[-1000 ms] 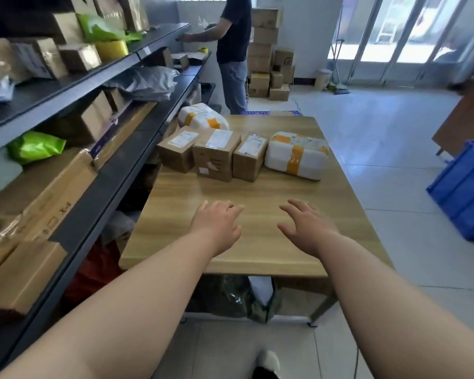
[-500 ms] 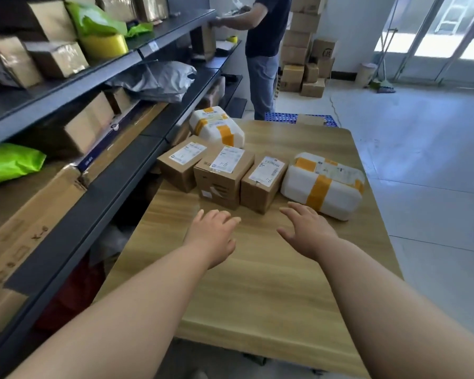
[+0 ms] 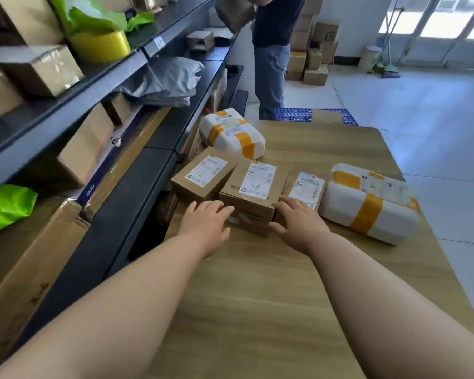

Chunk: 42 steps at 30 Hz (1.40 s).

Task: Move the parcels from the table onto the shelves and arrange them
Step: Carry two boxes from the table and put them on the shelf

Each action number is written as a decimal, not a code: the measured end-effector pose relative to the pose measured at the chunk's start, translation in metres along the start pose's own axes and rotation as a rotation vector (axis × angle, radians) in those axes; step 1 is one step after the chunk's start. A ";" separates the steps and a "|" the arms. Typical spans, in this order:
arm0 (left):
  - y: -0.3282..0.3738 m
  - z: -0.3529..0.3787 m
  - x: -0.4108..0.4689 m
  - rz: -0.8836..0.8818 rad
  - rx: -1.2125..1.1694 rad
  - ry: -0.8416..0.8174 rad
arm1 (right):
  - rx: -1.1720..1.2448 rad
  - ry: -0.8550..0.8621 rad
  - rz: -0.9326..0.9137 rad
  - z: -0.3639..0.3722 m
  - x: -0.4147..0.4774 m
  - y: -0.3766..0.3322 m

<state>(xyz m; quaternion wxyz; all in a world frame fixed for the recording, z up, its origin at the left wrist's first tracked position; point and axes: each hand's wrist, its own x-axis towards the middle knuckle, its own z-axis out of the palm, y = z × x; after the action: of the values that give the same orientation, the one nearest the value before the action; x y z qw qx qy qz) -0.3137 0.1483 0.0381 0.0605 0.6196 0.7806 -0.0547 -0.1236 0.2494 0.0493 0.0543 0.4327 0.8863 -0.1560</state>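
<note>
Parcels crowd the wooden table (image 3: pixel 257 296) just beside the dark shelves (image 3: pixel 159 157): a left box (image 3: pixel 203 173), a middle box (image 3: pixel 253 187), a narrow box (image 3: pixel 304 187) and a white taped pack (image 3: pixel 367 206) in a row. A second white pack (image 3: pixel 231 135) lies behind them. The left hand (image 3: pixel 207 222) and right hand (image 3: pixel 298 222), fingers loosely spread and grasping nothing, flank the middle box, fingertips touching its sides.

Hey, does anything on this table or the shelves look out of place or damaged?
Nothing spilled or plainly damaged. The far white parcel sits askew at the left edge of the table, behind the three cardboard boxes instead of in their row. On the middle shelf a grey bag lies crumpled.
</note>
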 end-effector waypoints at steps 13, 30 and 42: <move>-0.084 0.006 0.100 -0.041 0.015 -0.010 | -0.016 0.014 0.023 0.002 0.096 -0.049; -0.116 0.055 0.185 -0.075 -0.043 -0.226 | 0.147 0.076 0.506 0.059 0.096 0.029; -0.094 0.067 0.081 -0.132 -0.039 -0.281 | 0.043 0.078 0.441 0.069 0.070 0.033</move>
<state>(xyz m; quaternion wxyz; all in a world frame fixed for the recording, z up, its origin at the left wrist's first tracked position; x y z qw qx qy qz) -0.4219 0.1941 -0.0402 0.1772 0.5520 0.8044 -0.1295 -0.1441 0.2981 -0.0398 0.0436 0.6228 0.7681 -0.1422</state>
